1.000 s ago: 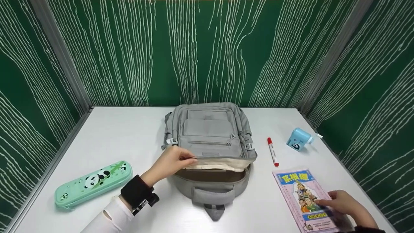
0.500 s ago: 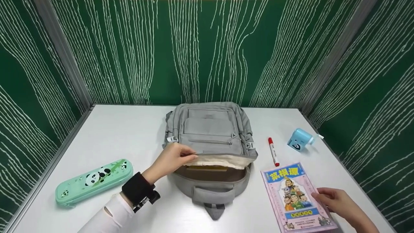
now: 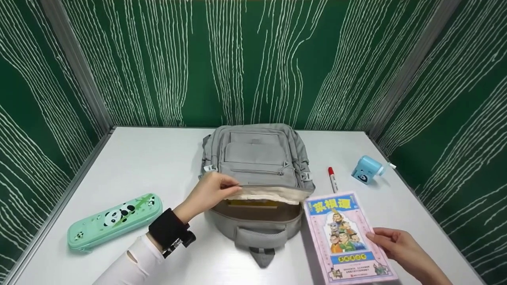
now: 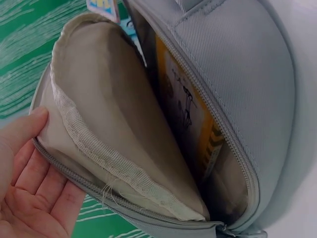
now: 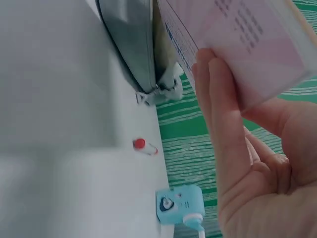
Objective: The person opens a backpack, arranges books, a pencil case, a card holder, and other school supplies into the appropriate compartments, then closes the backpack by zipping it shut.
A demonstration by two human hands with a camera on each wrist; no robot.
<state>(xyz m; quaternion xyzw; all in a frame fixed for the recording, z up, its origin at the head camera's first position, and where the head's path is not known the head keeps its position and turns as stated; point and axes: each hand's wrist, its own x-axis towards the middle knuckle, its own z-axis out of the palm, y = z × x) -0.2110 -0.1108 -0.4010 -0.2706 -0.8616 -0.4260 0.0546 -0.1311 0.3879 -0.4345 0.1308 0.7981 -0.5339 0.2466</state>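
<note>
A grey backpack [image 3: 257, 158] lies on the table with its main compartment unzipped. My left hand [image 3: 216, 192] pinches the edge of its flap and holds it up; in the left wrist view the fingers grip the zipper edge [image 4: 64, 173]. Inside the opening sits a yellow-edged book [image 4: 185, 99], partly hidden by the bag. My right hand [image 3: 400, 249] grips a pink comic-covered book [image 3: 348, 237] by its right edge, just right of the bag's opening. The right wrist view shows the book's back cover [image 5: 237, 49] between thumb and fingers.
A green panda pencil case [image 3: 115, 221] lies at the left. A red-capped marker [image 3: 332, 178] is behind the pink book, its lower part covered. A light-blue pencil sharpener [image 3: 366, 170] with a crank stands at the right, near the table edge.
My right hand has lifted the pink book and carried it leftward to the backpack, covering part of the marker. My left hand keeps its hold and raises the flap slightly; the yellow-edged book now shows inside.
</note>
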